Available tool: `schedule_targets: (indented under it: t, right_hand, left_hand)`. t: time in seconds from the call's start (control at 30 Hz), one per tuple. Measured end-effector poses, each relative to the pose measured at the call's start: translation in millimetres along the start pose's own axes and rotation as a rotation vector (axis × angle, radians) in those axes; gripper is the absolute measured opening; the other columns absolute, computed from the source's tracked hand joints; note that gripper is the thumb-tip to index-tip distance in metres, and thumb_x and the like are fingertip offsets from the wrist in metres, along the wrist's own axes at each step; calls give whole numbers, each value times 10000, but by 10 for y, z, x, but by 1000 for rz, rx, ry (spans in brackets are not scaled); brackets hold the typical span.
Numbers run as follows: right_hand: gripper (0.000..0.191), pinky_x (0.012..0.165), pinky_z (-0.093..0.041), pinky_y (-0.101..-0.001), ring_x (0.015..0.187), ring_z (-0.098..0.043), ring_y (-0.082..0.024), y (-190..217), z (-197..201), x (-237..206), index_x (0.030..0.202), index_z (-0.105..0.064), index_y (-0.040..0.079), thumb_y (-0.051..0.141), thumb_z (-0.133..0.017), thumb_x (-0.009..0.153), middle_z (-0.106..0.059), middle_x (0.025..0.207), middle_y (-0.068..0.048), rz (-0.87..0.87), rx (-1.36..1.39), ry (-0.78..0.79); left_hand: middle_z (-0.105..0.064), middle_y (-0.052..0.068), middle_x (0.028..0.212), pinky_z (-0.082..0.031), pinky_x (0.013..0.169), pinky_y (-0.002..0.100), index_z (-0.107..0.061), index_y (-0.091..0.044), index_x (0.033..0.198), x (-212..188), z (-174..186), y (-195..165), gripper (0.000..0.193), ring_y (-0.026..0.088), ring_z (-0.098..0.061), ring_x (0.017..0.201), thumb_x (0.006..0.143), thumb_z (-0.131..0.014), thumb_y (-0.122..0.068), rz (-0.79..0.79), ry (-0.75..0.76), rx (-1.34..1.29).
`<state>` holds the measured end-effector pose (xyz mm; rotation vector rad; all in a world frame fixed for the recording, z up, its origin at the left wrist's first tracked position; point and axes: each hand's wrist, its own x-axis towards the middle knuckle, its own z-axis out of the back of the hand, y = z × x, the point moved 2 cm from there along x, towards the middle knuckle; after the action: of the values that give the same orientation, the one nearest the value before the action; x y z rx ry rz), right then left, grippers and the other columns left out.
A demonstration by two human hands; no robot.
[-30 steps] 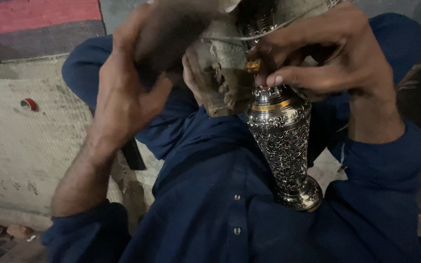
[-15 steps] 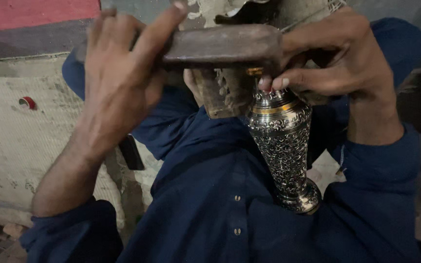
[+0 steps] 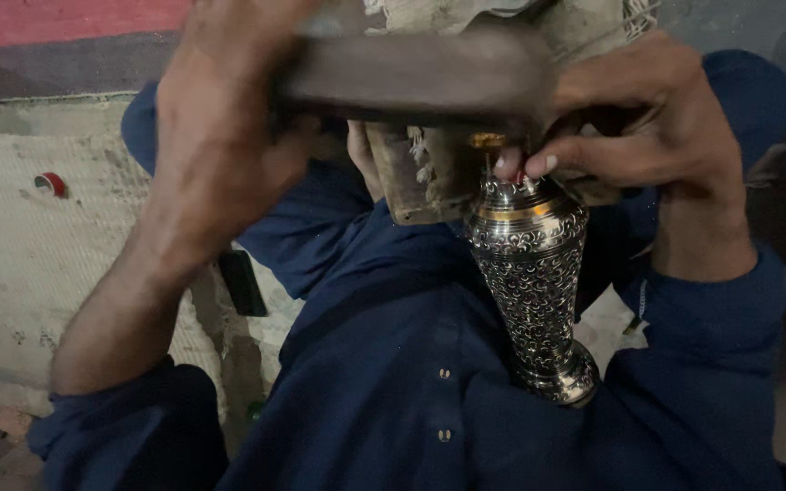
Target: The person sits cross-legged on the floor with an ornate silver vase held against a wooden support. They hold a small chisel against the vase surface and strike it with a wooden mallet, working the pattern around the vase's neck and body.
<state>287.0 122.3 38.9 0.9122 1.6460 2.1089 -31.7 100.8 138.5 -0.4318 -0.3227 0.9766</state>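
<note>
Since the earlier frame the dark flat wooden block [image 3: 411, 77] has come level and now lies across the top of the view, its long axis from 9 to 3 o'clock. The left hand [image 3: 220, 118] is wrapped around its 9 o'clock end. The right hand [image 3: 648, 127] pinches the neck of the engraved silver vase [image 3: 534, 273] with the fingertips. The vase hangs at 6 o'clock from the block, its long axis almost upright, foot resting against the blue shirt [image 3: 393, 364]. The right hand is nearer to it.
</note>
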Motion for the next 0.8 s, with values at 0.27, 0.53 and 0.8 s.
schedule_targets:
  t: [0.27,0.53,0.8]
  right_hand:
    - [235,828,-693,-393,930,-790,-294,-22,10,-20,1102,-660,-87,-58,-682,869,-745,967,-203,81,24,-25]
    - [326,863,-690,-339,974,-789,-239,72,-56,-82,1296,-613,-25,28,-719,992,-750,1072,-166,26,39,-136]
    - [331,673,-667,-294,875,-786,-222,117,-5,-2,1185,-679,-31,22,-782,875,-766,973,-174,63,-234,-41]
  left_hand:
    - [-586,118,1094,-520,953,517,-487,-206,1540,46,22,-90,786,323,-625,1030,872,-825,34,-114,23,382]
    - [-609,133,1275,-597,955,392,-352,-176,1558,-71,-115,39,734,301,-691,1170,952,-688,67,59,-47,-215]
    - [-599,116,1088,-530,931,482,-493,-203,1535,-157,-222,29,770,340,-629,1055,877,-855,-36,-1,19,321]
